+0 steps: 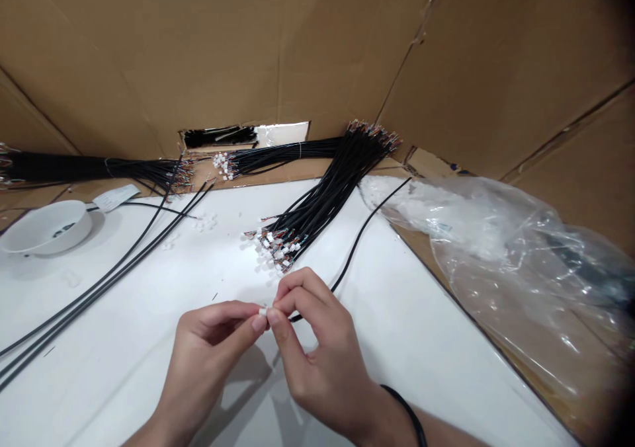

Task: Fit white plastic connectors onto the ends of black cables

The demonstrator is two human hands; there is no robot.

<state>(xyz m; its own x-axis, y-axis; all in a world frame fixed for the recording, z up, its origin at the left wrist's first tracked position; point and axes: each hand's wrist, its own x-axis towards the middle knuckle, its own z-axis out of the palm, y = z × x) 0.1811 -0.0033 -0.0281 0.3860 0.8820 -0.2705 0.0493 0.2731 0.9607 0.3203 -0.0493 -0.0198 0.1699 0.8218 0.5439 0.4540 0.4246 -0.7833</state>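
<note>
Head view: left hand (206, 348) pinches white connector (263, 311) above bench (426, 348); right hand (330, 348) pinches cable (354, 245) end beside it, presumably so finely because parts are small. Bundle (330, 192) lies beyond, likely kept within reach.

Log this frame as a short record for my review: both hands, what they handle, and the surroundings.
Left hand: thumb and finger pinch a small white connector
Right hand: thumb and fingertips pinch at the connector's right side; exact grip on any wires unclear
Black cable: passes behind the right hand, its end near the fingers
Ahead: bundle of black cables, white connectors at its near end
Left side: white bowl holding small dark pieces
Right side: clear plastic
Surface: white tabletop
Background: cardboard wall
</note>
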